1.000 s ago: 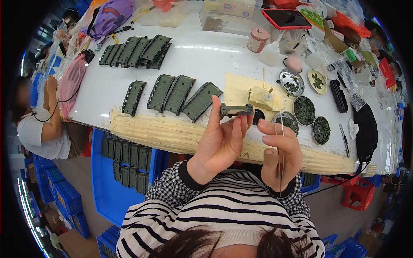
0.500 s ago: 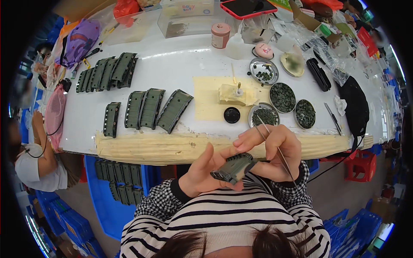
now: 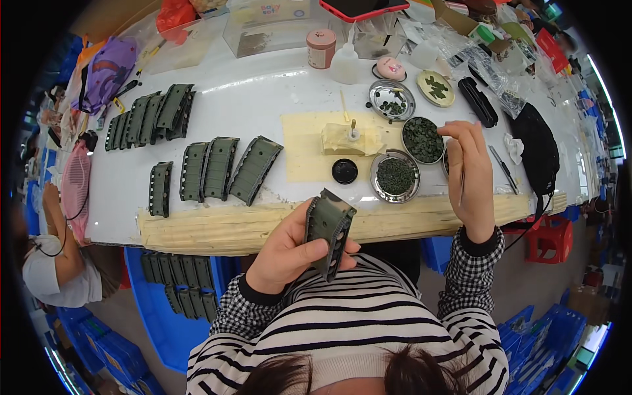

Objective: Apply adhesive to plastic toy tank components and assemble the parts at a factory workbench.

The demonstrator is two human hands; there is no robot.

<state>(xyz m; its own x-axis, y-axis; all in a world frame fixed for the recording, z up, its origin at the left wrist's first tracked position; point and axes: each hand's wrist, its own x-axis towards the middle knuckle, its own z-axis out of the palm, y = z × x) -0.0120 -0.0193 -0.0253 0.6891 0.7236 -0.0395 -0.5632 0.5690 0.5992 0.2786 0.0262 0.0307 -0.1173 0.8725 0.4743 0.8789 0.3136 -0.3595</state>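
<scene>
My left hand (image 3: 280,253) is wrapped round a dark green curved panel (image 3: 327,220) with a toothed edge, held upright in front of my striped top. My right hand (image 3: 473,174) is raised over the right side of the table, fingers bent round thin metal tweezers (image 3: 462,186) that lie along the palm, partly hidden. Its fingertips are beside a round tin of dark green chips (image 3: 422,140). A second tin is mostly hidden behind this hand. To the left stands a metal dish of finer green bits (image 3: 395,176).
Several matching panels (image 3: 257,170) lie on the left of the table, others in a blue crate (image 3: 155,316) below. A taped block (image 3: 352,139) stands on yellow paper beside a black round lid (image 3: 344,171). Farther back are a squeeze bottle (image 3: 345,64) and a pink jar (image 3: 320,49).
My right hand has moved away from the panel, right and forward to the tins. My left hand has turned the panel upright and shifted slightly left. The whole view has shifted a little.
</scene>
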